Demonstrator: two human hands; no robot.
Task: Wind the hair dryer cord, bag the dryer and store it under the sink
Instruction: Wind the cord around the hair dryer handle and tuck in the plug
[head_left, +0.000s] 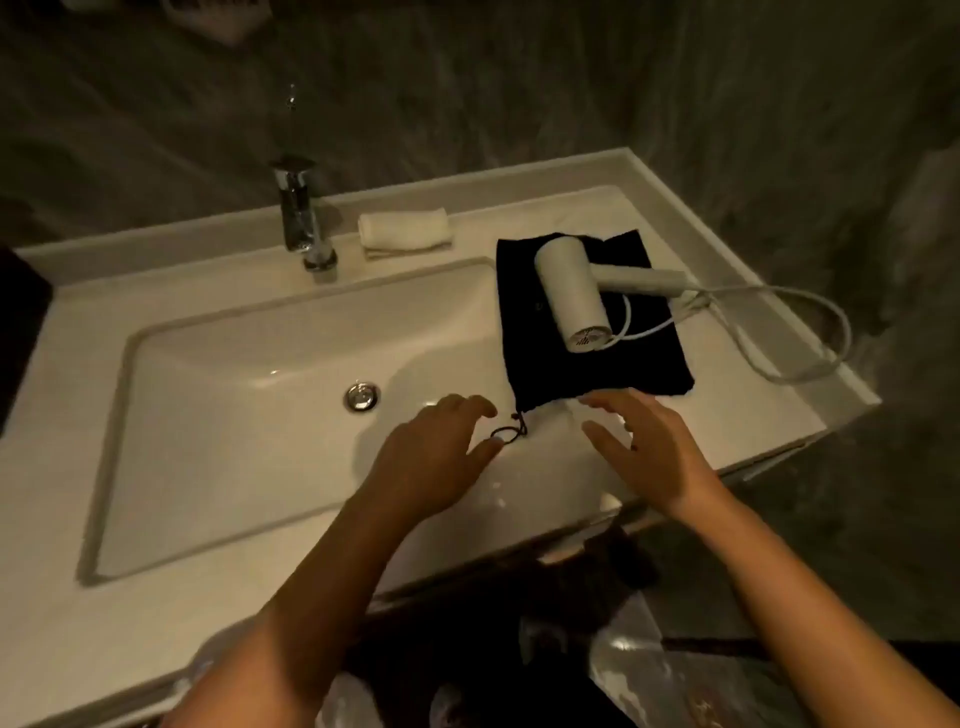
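A white hair dryer (574, 293) lies on its side on a flat black drawstring bag (644, 358), on the counter right of the basin. Its white cord (826, 338) loops loosely over the counter's right edge and back under the dryer. The bag's drawstring (511, 428) trails off its near corner. My left hand (431, 462) hovers over the basin's near right corner, fingers apart, its thumb close to the drawstring. My right hand (649, 447) is open just in front of the bag's near edge, holding nothing.
A white sink basin (182, 415) with a chrome drain (362, 396) fills the counter's left. A chrome faucet (301, 218) stands behind it, with a rolled white towel (405, 231) beside it. Grey wall behind; the counter's front edge is near my arms.
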